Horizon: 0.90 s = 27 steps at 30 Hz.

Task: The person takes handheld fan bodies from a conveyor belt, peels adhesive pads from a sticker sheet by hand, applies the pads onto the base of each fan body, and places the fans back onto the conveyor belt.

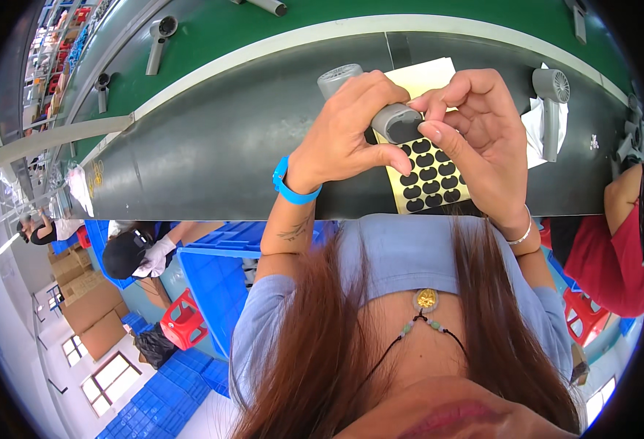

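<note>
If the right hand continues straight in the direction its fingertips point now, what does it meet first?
Most likely the rounded end of the grey hair dryer gripped by the left hand. The right hand has fingertips almost touching it, though depth is unclear.

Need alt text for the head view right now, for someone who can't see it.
The left hand grips a grey hair dryer while the right hand pinches at its handle end, above a yellow sheet of black stickers on a dark conveyor belt. Another grey dryer lies to the right.
</note>
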### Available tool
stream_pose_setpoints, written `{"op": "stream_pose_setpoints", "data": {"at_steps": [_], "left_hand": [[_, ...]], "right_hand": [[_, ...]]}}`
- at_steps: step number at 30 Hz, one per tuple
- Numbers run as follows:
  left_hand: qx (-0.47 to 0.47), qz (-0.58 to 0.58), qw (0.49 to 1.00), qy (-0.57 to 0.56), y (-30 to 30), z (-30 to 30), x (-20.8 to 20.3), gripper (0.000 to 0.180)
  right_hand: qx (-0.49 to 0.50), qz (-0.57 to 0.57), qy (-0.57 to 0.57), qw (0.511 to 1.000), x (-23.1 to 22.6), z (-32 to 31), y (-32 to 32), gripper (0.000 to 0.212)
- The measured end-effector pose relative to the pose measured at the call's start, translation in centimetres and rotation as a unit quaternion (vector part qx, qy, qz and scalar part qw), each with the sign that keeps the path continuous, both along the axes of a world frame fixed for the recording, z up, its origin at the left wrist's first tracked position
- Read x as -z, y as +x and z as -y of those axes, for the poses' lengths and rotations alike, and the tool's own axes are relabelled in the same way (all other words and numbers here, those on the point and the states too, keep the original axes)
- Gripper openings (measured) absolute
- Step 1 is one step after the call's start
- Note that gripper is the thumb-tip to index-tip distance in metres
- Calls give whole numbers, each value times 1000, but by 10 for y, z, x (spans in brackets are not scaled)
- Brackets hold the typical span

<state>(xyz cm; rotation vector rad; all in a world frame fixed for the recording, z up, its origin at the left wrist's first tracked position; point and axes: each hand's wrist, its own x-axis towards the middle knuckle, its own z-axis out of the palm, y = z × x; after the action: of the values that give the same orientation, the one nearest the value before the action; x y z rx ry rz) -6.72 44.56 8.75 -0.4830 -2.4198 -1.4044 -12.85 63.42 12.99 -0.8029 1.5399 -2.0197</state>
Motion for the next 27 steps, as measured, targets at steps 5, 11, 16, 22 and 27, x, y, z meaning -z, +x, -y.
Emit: {"op": "stream_pose_setpoints", "data": {"at_steps": [5,11,16,22,27], "left_hand": [[-5,4,1000,-5,-1,0,1,65],[-4,3,1000,-7,-2,0,0,66],[-4,1,1000,-6,-2,1,1,66],[-4,-2,1000,-4,-2,1,1,66],[-2,0,1000,-11,-4,0,0,67]], "right_hand": [[2,8,8,1000,-1,1,-1,30],[0,15,6,1000,0,1,-2,29],[2,17,9,1000,0,1,-1,30],[5,17,10,1000,0,2,-1,30],[13,12,21,1000,-2,2,-2,30]]}}
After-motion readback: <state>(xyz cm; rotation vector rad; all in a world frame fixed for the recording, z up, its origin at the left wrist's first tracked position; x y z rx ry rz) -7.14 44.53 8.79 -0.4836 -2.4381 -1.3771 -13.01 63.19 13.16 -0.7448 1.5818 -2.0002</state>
